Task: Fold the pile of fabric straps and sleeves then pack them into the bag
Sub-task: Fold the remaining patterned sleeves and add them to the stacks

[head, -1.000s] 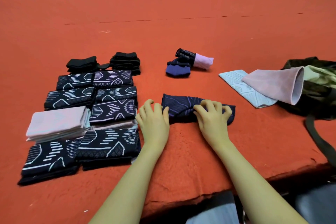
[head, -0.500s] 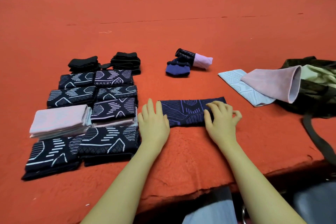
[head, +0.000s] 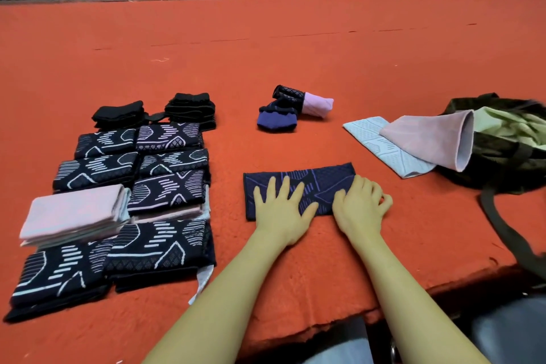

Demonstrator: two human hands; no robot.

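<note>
Nine or so folded pieces lie in two columns at the left of the red felt surface (head: 295, 38): dark patterned sleeves (head: 159, 251) with pale line motifs, a stack of pink folded cloths (head: 74, 211) among them, and two small black folded bundles (head: 189, 109) at the far end. Toward the middle, a navy sleeve (head: 298, 183) with purple lines lies flat as a long rectangle near the front edge. The left hand (head: 280, 210) presses on its left half with fingers spread and straight. The right hand (head: 359, 207) rests on its right end with fingers curled over the edge of the cloth, gripping it. Farther back sits a small heap of a blue piece and a rolled dark-and-pink sleeve (head: 295, 109). To the right, a pale blue sleeve (head: 378, 142) lies partly under a pink sleeve (head: 428, 139), whose open end leans on the dark green bag (head: 502, 154) at the right edge.
</note>
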